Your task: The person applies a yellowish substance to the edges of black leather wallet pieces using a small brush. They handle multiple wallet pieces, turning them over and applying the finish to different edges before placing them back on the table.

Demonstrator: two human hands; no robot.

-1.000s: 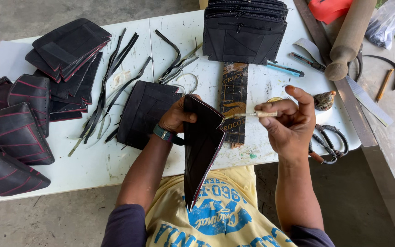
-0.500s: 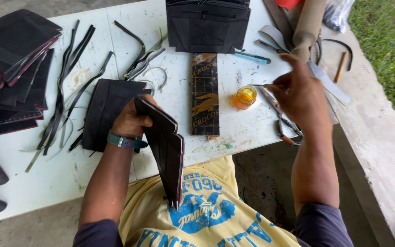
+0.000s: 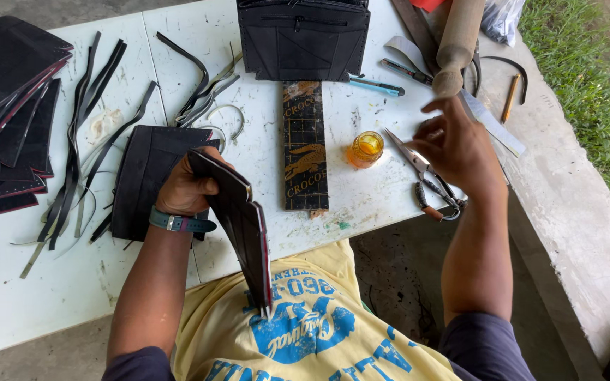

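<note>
White and paint-stained, the desk (image 3: 262, 183) sits outdoors beside a concrete ledge (image 3: 573, 212) and a strip of grass (image 3: 594, 77), and it is crowded with cut black rubber. The folded black rubber wallet piece (image 3: 238, 226) hangs off the near desk edge over the person's lap, gripped at its top end by the left hand (image 3: 188, 189), whose fingers are wrapped tightly round it; held upright like this, one long edge faces the person and the seam is kept off the messy surface. The right hand (image 3: 457, 144) hovers empty, fingers loosely spread, above the steel scissors with dark handles (image 3: 428, 180), near enough to be the closest thing to it, though whether it touches them cannot be told. Just left of the scissors stands a small glass jar of orange liquid (image 3: 365, 149), within easy reach of either hand. Beside that lies a long dark gridded cutting strip (image 3: 305, 148), pointing away from the person. Behind the left hand rests a flat black rubber panel (image 3: 146, 176), with thin black rubber strips (image 3: 79, 141) fanned further left. At the far edge stand a finished black zipped pouch (image 3: 303, 39), a blue-handled knife (image 3: 375, 86) and a wooden mallet (image 3: 457, 42). Free room lies mainly along the near edge, between the panel and the scissors.
</note>
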